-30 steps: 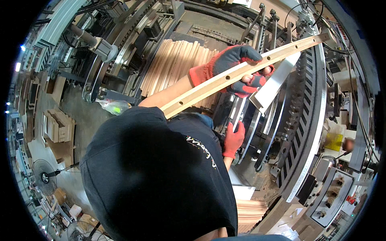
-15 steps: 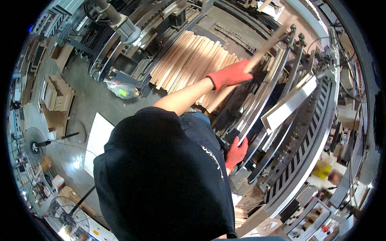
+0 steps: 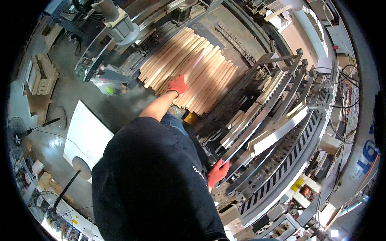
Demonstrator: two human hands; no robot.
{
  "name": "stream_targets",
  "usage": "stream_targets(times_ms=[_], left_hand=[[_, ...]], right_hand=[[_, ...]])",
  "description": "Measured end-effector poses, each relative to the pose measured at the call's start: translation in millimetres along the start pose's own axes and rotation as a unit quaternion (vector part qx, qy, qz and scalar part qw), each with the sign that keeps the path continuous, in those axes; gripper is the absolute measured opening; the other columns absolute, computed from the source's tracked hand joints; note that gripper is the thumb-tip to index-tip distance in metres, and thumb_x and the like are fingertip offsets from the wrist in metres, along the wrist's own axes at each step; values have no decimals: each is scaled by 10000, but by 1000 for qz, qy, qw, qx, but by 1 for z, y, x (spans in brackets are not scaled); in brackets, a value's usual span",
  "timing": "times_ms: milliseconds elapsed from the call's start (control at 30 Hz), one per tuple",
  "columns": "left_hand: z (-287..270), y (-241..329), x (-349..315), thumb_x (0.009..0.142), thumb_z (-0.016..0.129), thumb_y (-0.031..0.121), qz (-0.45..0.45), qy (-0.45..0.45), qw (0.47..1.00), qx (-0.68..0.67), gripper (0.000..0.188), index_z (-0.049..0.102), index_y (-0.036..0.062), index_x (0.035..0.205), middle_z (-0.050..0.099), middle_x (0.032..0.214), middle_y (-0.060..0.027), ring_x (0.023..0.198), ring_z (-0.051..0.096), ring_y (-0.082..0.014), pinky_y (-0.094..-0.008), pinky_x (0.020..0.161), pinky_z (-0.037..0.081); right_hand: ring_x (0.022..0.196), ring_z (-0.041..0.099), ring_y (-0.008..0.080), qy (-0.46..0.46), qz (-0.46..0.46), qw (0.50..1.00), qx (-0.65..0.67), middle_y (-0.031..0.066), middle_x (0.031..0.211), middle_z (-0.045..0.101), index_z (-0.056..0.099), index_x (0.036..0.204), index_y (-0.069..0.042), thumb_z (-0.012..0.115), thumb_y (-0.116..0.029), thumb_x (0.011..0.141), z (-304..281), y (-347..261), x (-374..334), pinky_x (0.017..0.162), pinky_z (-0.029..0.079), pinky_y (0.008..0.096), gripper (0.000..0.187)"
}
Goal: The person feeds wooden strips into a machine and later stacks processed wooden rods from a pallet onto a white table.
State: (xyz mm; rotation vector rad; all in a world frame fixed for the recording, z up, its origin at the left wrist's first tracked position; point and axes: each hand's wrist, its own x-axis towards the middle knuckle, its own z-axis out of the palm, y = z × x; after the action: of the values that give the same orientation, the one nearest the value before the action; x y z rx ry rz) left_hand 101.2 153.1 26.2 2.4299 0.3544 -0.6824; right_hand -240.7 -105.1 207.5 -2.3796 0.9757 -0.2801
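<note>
My left hand (image 3: 177, 85), in a red glove, reaches out over a wide layer of pale wooden strips (image 3: 205, 68) lying side by side. Its fingers are stretched out and touch the near part of the layer; no strip is lifted. My right hand (image 3: 218, 173), gloved in red too, is closed around the near end of a long metal rail (image 3: 257, 124) on the machine to the right. Along that rail's left side lie light wooden strips (image 3: 242, 127). A white-faced bar (image 3: 277, 130) sits at an angle across the rails.
A black-and-white striped edge (image 3: 289, 152) curves along the machine's right side. A motor-like cylinder (image 3: 122, 30) stands at the upper left, a plastic bag (image 3: 108, 87) beneath it. On the left floor are a white board (image 3: 86, 128) and a fan (image 3: 52, 213).
The wooden strip my left hand held over the machine has left that hand, which moved left onto the strip layer. My right hand stays at the rail end. The view has shifted.
</note>
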Motion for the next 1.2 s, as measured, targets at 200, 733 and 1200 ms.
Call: stream_targets(times_ms=[200, 733, 1200], left_hand=[[42, 2, 49, 866, 601, 175, -25, 18, 997, 71, 492, 457, 72, 1325, 601, 1271, -202, 1110, 645, -388, -534, 859, 534], [70, 68, 11, 726, 704, 250, 271, 94, 955, 73, 688, 502, 41, 1350, 508, 1342, -215, 1244, 466, -389, -483, 1066, 364], [0, 269, -225, 823, 699, 20, 732, 164, 606, -265, 604, 395, -50, 1340, 485, 1267, -246, 1101, 591, -360, -452, 993, 484]], right_hand=[[930, 617, 295, -5, 51, 999, 11, 174, 1055, 647, 586, 1248, 67, 626, -222, 959, -3, -1, -5, 831, 481, 381, 410], [855, 627, 334, 56, 65, 996, -34, 148, 931, 634, 649, 1159, -33, 643, -188, 916, 3, -34, -13, 737, 495, 406, 288], [868, 659, 291, 427, 320, 834, -141, 87, 965, 672, 680, 991, -102, 667, -230, 847, -132, -18, -151, 756, 534, 415, 194]])
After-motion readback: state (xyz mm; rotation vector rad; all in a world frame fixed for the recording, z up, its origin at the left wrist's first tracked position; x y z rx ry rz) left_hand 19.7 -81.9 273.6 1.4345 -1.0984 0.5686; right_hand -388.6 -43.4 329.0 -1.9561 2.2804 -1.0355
